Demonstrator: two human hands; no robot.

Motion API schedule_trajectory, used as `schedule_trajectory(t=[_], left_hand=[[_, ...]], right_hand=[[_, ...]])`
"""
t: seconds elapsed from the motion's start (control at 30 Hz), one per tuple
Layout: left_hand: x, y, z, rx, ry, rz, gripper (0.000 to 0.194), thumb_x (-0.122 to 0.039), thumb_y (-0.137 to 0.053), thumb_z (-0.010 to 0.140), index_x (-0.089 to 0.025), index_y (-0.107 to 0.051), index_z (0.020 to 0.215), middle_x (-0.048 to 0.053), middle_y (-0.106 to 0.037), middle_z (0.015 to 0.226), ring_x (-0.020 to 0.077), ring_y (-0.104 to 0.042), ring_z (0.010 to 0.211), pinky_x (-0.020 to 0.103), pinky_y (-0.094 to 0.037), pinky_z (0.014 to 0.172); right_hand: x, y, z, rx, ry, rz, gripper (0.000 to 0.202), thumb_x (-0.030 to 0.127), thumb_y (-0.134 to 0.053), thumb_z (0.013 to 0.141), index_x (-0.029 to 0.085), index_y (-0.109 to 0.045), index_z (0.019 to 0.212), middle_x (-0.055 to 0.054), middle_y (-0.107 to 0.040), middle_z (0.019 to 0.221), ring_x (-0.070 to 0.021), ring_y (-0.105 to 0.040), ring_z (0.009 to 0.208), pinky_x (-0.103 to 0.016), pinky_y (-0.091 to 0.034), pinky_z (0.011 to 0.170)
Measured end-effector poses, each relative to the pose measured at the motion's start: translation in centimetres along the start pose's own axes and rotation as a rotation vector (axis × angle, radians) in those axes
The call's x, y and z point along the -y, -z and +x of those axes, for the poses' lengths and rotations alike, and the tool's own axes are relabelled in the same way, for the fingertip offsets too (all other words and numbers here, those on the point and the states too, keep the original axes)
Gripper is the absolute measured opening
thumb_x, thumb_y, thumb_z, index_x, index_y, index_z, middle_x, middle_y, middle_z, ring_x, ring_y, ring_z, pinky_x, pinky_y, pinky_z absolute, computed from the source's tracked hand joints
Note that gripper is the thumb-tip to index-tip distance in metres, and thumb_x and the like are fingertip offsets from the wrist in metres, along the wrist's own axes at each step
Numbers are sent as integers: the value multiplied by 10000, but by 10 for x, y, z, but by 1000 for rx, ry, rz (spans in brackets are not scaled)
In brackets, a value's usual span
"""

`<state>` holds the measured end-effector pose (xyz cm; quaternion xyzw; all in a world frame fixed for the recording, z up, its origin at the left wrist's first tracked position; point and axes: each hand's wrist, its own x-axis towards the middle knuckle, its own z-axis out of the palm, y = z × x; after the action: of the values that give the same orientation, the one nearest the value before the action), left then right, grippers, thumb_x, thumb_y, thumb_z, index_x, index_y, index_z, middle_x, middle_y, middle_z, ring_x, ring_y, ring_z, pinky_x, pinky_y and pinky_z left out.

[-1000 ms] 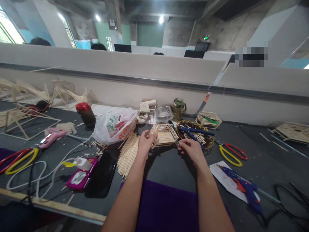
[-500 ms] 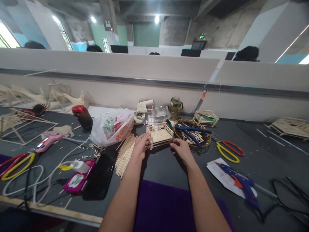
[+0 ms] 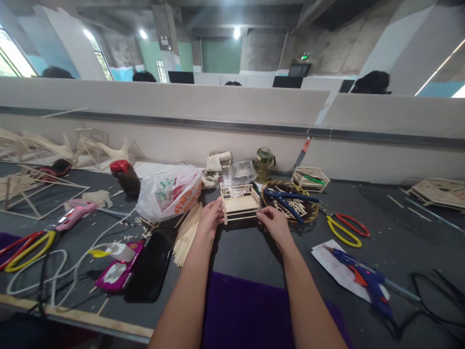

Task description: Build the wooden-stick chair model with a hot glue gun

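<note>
A small model of pale wooden sticks (image 3: 241,203), with a flat floor and railings, stands between my hands in the middle of the dark table. My left hand (image 3: 211,216) is closed on its left end, fingers at the corner post. At the model's lower right corner, my right hand (image 3: 274,222) pinches the frame between thumb and fingertips. A bundle of thin sticks (image 3: 188,235) lies just left of my left forearm. Behind my right hand is a round basket (image 3: 313,213) holding short stick pieces and blue-handled pliers (image 3: 290,199).
On the left are a white plastic bag (image 3: 150,196), a red-lidded bottle (image 3: 125,178), a black phone (image 3: 149,266) and a pink glue gun (image 3: 76,213). At right lie red-and-yellow scissors (image 3: 345,232) and a blue glue gun (image 3: 363,276). Several heads show beyond the partition (image 3: 218,104).
The wooden model has tilted a little, its front edge showing more. My left fingers have shifted down its left end, and my right fingertips have come up against its right corner.
</note>
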<state>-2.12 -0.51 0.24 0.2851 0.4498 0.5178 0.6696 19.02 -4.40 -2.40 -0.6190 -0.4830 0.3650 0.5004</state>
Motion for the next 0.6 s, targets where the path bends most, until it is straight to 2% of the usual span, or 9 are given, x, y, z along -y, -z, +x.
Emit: schedule_trajectory(t=[0.13, 0.37, 0.47, 0.6], left_hand=[[2, 0, 2, -2, -34, 14, 531, -563, -821, 577, -159, -581, 823, -29, -589, 581, 68, -527, 452, 177, -387, 440], [4, -2, 2, -7, -61, 65, 516, -499, -812, 579, -155, -604, 903, 7, -648, 676, 87, -576, 519, 183, -403, 469], [6, 0, 4, -9, -53, 74, 490, -427, -806, 596, -158, -581, 939, 10, -649, 709, 97, -590, 549, 193, -421, 490], [10, 3, 8, -89, -105, 97, 468, -339, -778, 650, -166, -550, 1022, 15, -639, 782, 109, -619, 625, 204, -457, 534]], right_hand=[[1, -1, -2, 22, -30, 51, 270, 427, -664, 685, 177, -595, 763, -1, -590, 608, -157, -600, 574, -203, -412, 406], [-6, 3, -1, 100, -53, 31, 154, 301, -641, 643, 190, -558, 710, -6, -620, 623, -147, -596, 582, -246, -509, 473], [-12, 6, 2, 86, -51, -53, 68, 217, -572, 636, 191, -580, 699, -9, -628, 626, -143, -589, 565, -229, -495, 441], [-16, 7, 5, 21, -57, -70, 112, 207, -525, 686, 191, -622, 738, -26, -646, 678, -150, -613, 595, -221, -498, 424]])
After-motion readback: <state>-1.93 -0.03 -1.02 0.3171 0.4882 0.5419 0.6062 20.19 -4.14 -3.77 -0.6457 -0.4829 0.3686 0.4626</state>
